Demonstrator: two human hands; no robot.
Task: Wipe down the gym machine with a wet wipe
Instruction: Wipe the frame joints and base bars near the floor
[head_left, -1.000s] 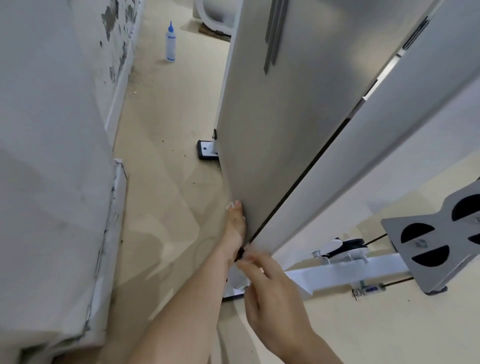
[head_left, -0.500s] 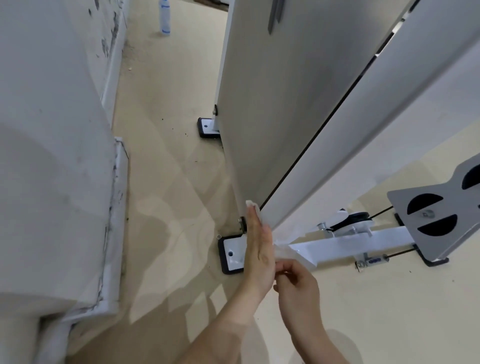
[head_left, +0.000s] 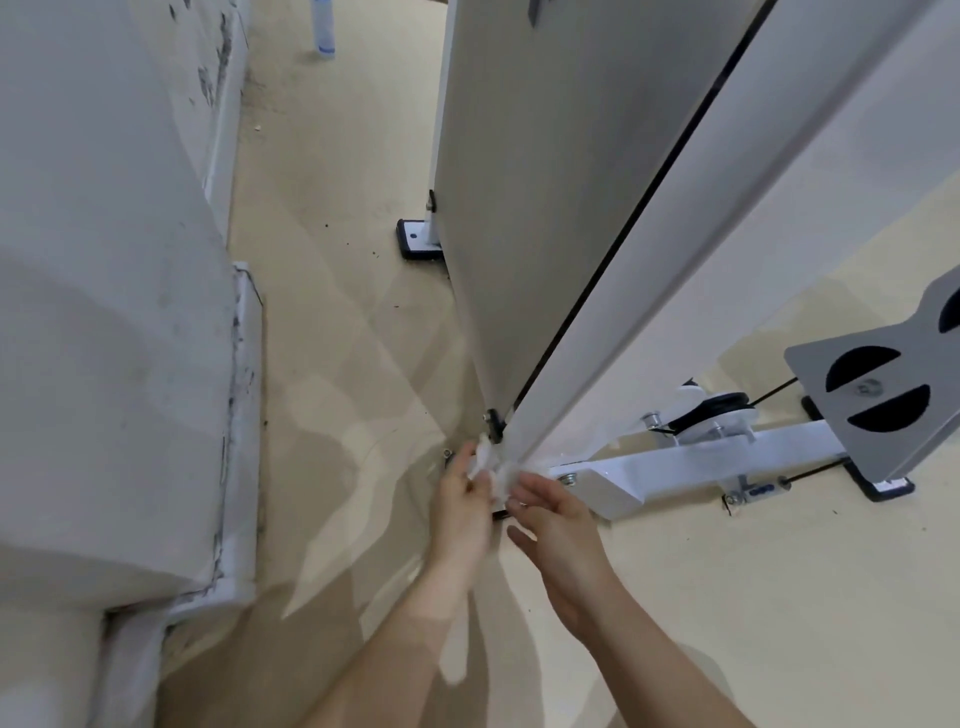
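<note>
The gym machine's tall white panel (head_left: 530, 218) rises from the floor, with a second white upright (head_left: 727, 218) beside it. A crumpled white wet wipe (head_left: 491, 465) sits at the panel's bottom corner. My left hand (head_left: 462, 506) grips the wipe from the left. My right hand (head_left: 558, 525) pinches the wipe's other end with thumb and fingertips, its other fingers spread. Both hands are low, just above the floor, in front of the machine's near foot, which they hide.
A white base bar (head_left: 675, 467) with a black pulley (head_left: 711, 410) and cable runs right to a grey plate (head_left: 883, 395). A scuffed white wall and skirting (head_left: 239, 415) close the left side. A far foot plate (head_left: 415, 241) and a bottle (head_left: 323, 26) stand on the beige floor.
My left hand slid down the panel edge to its bottom corner. The flat left hand now curls on the wipe, and my right hand came in to take its other end.
</note>
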